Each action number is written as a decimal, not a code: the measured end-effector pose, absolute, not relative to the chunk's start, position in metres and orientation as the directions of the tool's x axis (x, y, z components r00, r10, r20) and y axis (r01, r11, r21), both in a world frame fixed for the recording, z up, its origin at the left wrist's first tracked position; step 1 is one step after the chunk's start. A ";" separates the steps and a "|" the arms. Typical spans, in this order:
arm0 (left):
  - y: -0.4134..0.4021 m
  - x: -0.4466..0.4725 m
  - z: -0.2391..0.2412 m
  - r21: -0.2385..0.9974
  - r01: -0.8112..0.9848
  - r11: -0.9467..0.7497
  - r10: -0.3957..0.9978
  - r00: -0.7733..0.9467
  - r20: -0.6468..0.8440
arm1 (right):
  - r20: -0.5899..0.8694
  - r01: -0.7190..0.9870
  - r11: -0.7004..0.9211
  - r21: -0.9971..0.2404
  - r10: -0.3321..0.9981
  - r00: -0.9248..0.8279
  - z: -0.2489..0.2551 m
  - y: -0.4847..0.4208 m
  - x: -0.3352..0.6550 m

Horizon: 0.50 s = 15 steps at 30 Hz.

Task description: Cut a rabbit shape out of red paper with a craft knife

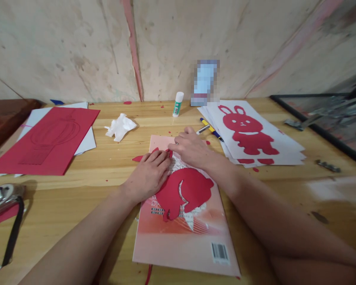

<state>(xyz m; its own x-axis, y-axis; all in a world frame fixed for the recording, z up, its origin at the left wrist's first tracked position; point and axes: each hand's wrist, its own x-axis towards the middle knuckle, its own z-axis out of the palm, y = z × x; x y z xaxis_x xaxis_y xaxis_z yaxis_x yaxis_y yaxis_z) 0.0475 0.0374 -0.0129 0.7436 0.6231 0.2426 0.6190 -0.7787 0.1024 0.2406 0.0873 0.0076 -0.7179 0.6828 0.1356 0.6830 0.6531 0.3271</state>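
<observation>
On a pink book point(178, 247) lies a red paper cutout point(185, 190) with an animal-like outline and a curved slit. My left hand point(151, 172) rests flat over its upper left part, fingers close together, pressing it down. Closed near the cutout's upper end, my right hand point(192, 146) grips a slim pen-like tool point(203, 129), whose silver rear end sticks out behind the fingers. Its tip is mostly hidden by the hand, so I cannot tell whether it touches the paper. White printed paper scraps point(191, 221) show around the cutout.
A glue stick point(178, 105) and a phone point(205, 83) stand at the wall. Crumpled tissue point(120, 127) lies left of them. Red lantern-drawn paper point(50, 142) is at left, a red rabbit cutout point(249, 132) on white sheets right, beside a yellow-blue pen-like item point(212, 130).
</observation>
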 end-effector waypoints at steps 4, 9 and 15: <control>0.037 0.048 -0.013 0.110 0.617 -0.780 0.622 0.741 0.253 | 0.131 0.690 0.652 0.315 0.690 -0.712 0.009 0.087 0.239; 0.037 0.048 -0.012 0.117 0.616 -0.779 0.624 0.740 0.252 | 0.104 0.713 0.631 0.305 0.723 -0.683 0.010 0.083 0.238; 0.038 0.048 -0.012 0.105 0.617 -0.780 0.622 0.745 0.243 | 0.026 0.780 0.582 0.228 0.797 -0.603 0.015 0.073 0.239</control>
<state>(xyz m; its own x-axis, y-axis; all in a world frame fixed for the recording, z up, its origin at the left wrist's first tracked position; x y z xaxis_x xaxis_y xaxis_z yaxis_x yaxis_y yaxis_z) 0.0479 0.0378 -0.0122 0.7447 0.6216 0.2428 0.6167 -0.7801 0.1055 0.2386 0.0730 0.0148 -0.6028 0.7975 0.0263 0.7803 0.5823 0.2281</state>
